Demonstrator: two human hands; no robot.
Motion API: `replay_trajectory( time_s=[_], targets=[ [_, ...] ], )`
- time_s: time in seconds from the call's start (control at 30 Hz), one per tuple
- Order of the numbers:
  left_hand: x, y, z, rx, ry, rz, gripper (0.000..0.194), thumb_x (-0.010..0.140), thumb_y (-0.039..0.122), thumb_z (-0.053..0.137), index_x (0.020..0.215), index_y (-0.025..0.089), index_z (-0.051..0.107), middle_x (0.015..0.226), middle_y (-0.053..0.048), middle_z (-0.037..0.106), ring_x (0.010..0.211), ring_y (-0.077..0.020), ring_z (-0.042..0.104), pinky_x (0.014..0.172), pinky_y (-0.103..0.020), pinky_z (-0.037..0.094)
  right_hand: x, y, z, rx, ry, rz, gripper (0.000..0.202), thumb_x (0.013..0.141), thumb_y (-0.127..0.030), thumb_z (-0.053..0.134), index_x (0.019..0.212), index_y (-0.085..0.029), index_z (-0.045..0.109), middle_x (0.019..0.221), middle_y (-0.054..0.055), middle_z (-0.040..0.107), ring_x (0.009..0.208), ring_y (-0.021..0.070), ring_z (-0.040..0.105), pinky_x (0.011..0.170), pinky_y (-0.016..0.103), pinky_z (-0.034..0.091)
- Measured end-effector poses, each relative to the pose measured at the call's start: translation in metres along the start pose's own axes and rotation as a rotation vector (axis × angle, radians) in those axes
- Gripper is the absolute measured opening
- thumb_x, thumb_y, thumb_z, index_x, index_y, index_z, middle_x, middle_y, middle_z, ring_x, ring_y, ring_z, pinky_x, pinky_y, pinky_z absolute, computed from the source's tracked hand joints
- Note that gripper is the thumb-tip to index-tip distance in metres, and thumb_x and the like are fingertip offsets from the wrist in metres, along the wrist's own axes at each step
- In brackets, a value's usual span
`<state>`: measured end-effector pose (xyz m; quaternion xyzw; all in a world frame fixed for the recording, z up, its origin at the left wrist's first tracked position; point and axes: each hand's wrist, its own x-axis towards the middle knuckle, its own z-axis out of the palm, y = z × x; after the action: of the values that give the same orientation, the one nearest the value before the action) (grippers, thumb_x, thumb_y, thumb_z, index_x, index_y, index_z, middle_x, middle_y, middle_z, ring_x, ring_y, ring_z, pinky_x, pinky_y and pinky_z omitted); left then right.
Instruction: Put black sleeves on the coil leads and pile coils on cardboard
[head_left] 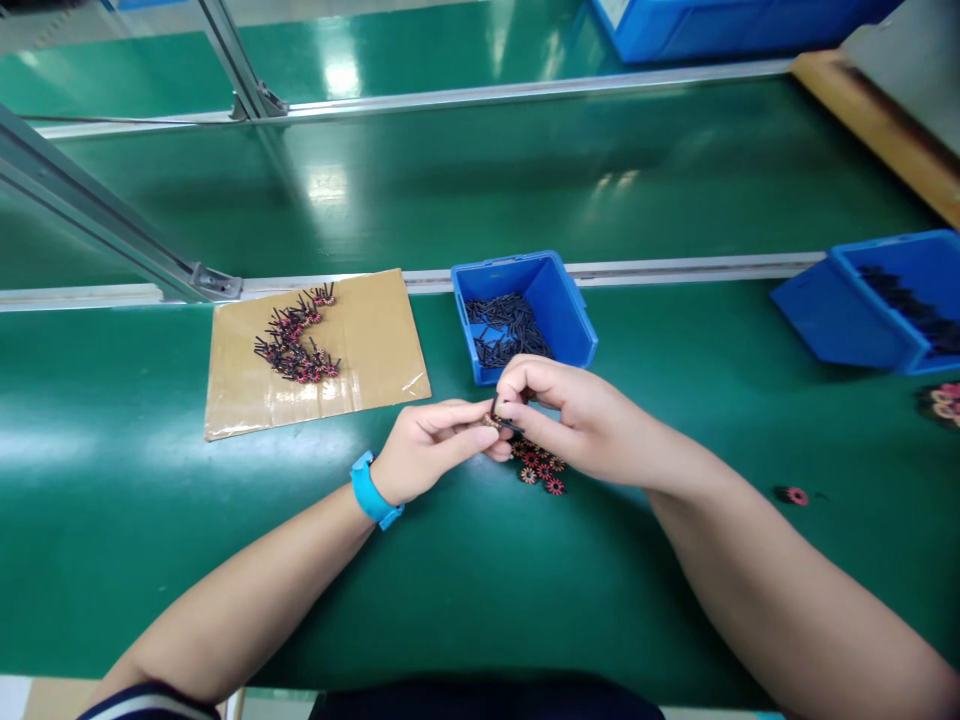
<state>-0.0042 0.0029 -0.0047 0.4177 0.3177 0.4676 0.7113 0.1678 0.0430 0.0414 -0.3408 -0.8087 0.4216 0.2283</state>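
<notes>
My bare forearms (757, 560) reach in from the lower corners over a green bench (480, 600). At its middle, in front of a blue bin (577, 340), my left hand (420, 448) pinches a small coil (490, 423) between thumb and fingers; my right hand (581, 412) appears to pinch a thin black tube (493, 406) at its edge. Loose coils (545, 470) lie just beside. I'd keep the left grip steady, the right's pressure straight and light.

A blue crate (705, 35) sits beyond a pale metal rail (525, 93).
</notes>
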Motion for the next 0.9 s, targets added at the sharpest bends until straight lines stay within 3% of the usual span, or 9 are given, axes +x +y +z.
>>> replay_trajectory(
  time_s=[0.3,0.57,0.73,0.9],
  targets=[
    [-0.001,0.001,0.000,-0.059,0.025,-0.110,0.024,0.071,0.032,0.071,0.092,0.019,0.072,0.077,-0.005,0.072,0.065,-0.0133,0.067,0.075,-0.032,0.055,0.001,0.001,0.001,0.020,0.012,0.021,0.016,0.089,-0.026,0.046,0.075,-0.020,0.046,0.068,0.000,0.055,0.061,0.0108,0.049,0.057,0.024,0.039],
    [0.000,-0.001,-0.002,-0.054,0.042,-0.094,0.028,0.070,0.032,0.073,0.096,0.019,0.072,0.079,-0.004,0.072,0.067,-0.0135,0.067,0.077,-0.033,0.054,0.001,-0.002,0.009,0.331,-0.005,0.217,0.016,0.090,-0.030,0.045,0.077,-0.021,0.043,0.064,-0.001,0.060,0.060,0.0107,0.056,0.056,0.023,0.043],
    [0.000,-0.001,-0.002,-0.061,0.069,-0.107,0.027,0.070,0.033,0.072,0.093,0.019,0.072,0.073,-0.003,0.071,0.065,-0.0126,0.067,0.075,-0.030,0.054,0.002,-0.002,0.014,0.484,0.024,0.281,0.019,0.087,-0.034,0.051,0.077,-0.020,0.047,0.063,-0.002,0.060,0.059,0.0105,0.058,0.055,0.023,0.045],
    [0.001,-0.001,-0.002,-0.073,0.098,-0.119,0.030,0.068,0.033,0.075,0.094,0.019,0.072,0.084,-0.005,0.072,0.067,-0.0134,0.067,0.076,-0.033,0.055,0.005,-0.003,0.019,0.620,0.096,0.371,0.022,0.084,-0.038,0.055,0.075,-0.019,0.049,0.060,-0.003,0.058,0.055,0.0094,0.058,0.053,0.022,0.045]
  ],
)
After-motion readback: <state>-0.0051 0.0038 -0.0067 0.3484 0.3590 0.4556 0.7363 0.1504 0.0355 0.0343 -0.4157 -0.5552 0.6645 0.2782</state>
